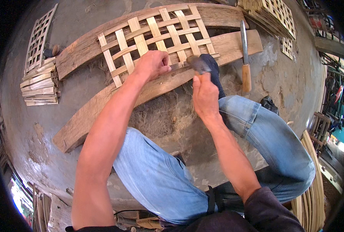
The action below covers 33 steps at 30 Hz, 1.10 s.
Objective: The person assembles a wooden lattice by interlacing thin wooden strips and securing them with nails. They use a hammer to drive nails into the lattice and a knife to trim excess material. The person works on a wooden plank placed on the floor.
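Note:
A woven lattice panel (153,29) of pale bamboo-like strips lies across two long curved wooden planks (241,42). My left hand (153,66) is closed at the panel's near edge. A thin greyish piece shows between its fingers and the hammer head, too unclear to name. My right hand (206,96) is wrapped round a hammer (199,65), its head smeared by motion over the panel's near right corner. My foot in a dark sock (211,71) rests beside that corner. Right of the panel, a long knife (245,50) with a wooden handle lies over the nearer plank.
Stacked woven panels (270,17) stand at the far right. Another panel (40,36) and a bundle of flat strips (40,87) are at the left. Long pale strips (313,185) lie at the lower right. Wooden and metal items line the right edge of the concrete floor (291,77).

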Each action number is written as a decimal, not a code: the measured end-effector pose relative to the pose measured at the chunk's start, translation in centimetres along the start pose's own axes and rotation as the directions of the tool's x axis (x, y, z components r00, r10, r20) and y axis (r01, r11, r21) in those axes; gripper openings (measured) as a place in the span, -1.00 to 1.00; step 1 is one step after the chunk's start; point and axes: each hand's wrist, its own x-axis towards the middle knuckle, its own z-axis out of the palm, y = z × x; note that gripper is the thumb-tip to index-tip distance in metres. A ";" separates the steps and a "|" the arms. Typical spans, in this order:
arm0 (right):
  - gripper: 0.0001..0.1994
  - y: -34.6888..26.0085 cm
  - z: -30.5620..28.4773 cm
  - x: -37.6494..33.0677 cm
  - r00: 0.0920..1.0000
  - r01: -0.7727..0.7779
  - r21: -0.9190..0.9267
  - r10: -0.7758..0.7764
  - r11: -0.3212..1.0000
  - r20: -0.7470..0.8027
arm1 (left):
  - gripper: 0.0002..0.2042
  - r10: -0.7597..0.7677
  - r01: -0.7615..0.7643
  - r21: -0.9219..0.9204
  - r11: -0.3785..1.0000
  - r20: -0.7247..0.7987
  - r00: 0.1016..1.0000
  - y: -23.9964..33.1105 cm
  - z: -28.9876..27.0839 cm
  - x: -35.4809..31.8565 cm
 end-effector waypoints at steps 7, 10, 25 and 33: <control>-0.78 -0.7 -0.9 -0.7 0.970 0.225 0.019 -0.222 0.974 -0.104 | -0.76 0.009 -0.009 0.012 1.000 0.012 1.000 0.0 0.1 0.0; -0.80 -0.1 -0.2 0.2 0.998 0.061 -0.057 -0.060 0.997 0.017 | -0.75 -0.007 0.007 0.000 1.000 0.013 1.000 0.0 0.2 -0.2; -0.74 -0.8 3.0 -1.7 0.988 0.142 -0.209 -0.124 0.968 0.094 | -0.89 -0.048 0.048 -0.002 0.999 -0.003 0.999 -0.1 0.4 0.1; -0.74 -1.3 2.6 -1.2 0.987 0.096 -0.250 -0.060 0.964 0.148 | -0.87 -0.049 0.047 0.043 0.998 0.024 0.999 0.5 -0.1 -0.2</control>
